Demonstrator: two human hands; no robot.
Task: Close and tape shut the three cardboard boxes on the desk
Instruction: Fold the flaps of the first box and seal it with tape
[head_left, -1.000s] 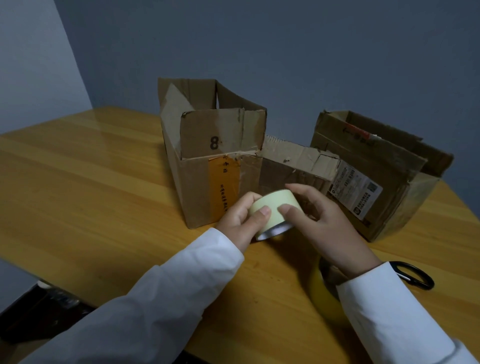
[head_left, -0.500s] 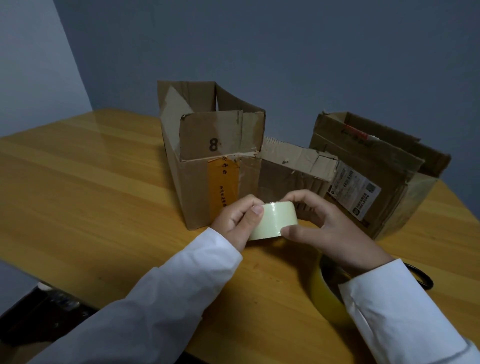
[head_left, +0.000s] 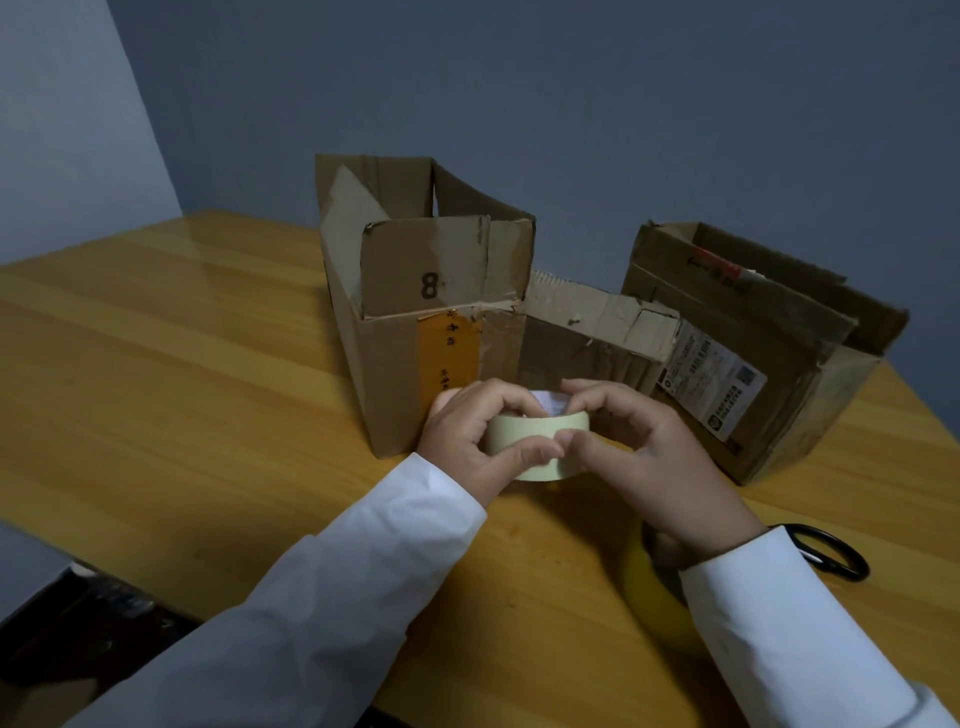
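At lower centre of the frame, left hand (head_left: 470, 447) and right hand (head_left: 636, 457) both grip the pale tape roll (head_left: 540, 447), thumbs on its rim, probably seeking the free end; three open cardboard boxes (head_left: 426, 306) stand just behind on the desk (head_left: 182, 364).

A plain room, likely an office or home workspace. A wooden worktop (head_left: 182, 374) stands in a corner of bare grey walls (head_left: 571, 104). Worn cardboard boxes (head_left: 426, 312) and scissors (head_left: 831, 556) lie on it.
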